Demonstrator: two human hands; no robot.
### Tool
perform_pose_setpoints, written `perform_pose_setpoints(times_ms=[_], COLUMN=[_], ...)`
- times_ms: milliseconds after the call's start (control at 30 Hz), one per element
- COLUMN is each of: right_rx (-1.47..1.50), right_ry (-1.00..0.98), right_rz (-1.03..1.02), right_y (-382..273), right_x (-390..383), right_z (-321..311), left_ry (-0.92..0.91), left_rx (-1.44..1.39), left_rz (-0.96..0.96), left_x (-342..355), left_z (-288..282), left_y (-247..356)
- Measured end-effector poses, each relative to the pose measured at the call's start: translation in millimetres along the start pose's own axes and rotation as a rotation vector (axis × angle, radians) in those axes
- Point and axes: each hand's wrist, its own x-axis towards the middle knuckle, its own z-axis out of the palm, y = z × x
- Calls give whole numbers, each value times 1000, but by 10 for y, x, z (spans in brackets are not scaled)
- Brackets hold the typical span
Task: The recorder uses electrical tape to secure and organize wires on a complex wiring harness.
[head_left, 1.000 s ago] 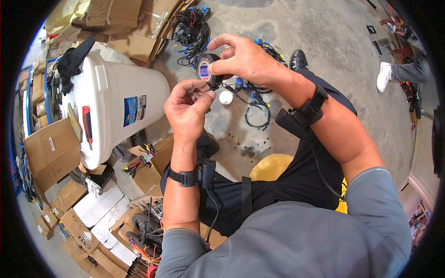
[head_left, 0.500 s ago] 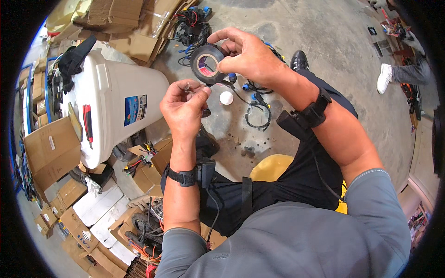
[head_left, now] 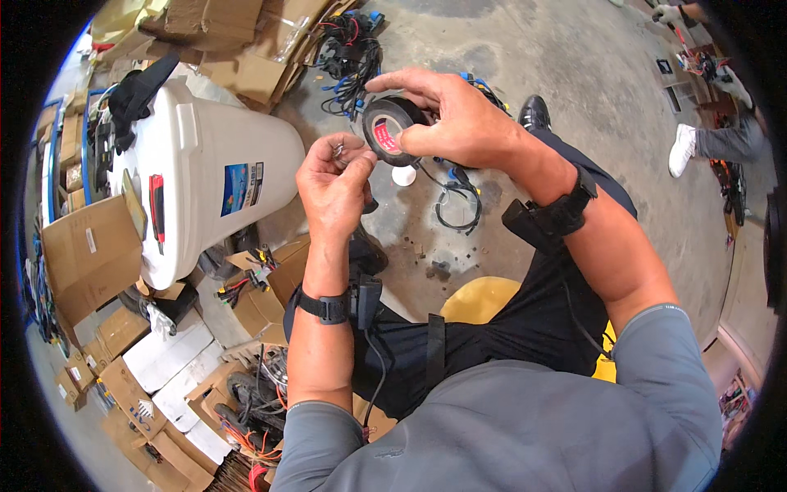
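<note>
My right hand [head_left: 471, 119] grips a roll of black electrical tape [head_left: 400, 110], thumb at its core and fingers over the top. The roll's open side faces me, with a red and white label inside the core. Right beside the roll, my left hand [head_left: 332, 187] is closed in a pinch, thumb against the fingers. A small shiny bit shows at its curled fingers, too small to name. Below that hand a short dark piece [head_left: 370, 206] sticks out; whether the hand holds it is hidden. Beneath the roll, a white round object [head_left: 403, 175] shows.
To the left stands a large white bin [head_left: 238, 139] with a red cutter [head_left: 156, 209] and a black cap [head_left: 139, 98] on top. Black cables with blue connectors [head_left: 459, 201] lie on the concrete floor. Cardboard [head_left: 205, 25] is piled behind. Another person's white shoe [head_left: 682, 150] shows at right.
The tape roll and my right hand have moved slightly right and down, and the roll has turned. My left hand has shifted right, closer to the roll.
</note>
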Motion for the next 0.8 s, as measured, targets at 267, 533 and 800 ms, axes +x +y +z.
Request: perform_pose_setpoints(times_ms=[267, 533, 800], right_rx=[-352, -436, -461], right_ry=[-92, -12, -8], right_rz=[-61, -290, -329], right_y=[-103, 100, 31], right_x=[-136, -206, -235], right_z=[39, 150, 120], left_ry=[57, 90, -34], left_rx=[-106, -161, -111], left_rz=[-14, -48, 50], left_x=[10, 34, 37], left_z=[-86, -148, -165], left_y=[36, 94, 54])
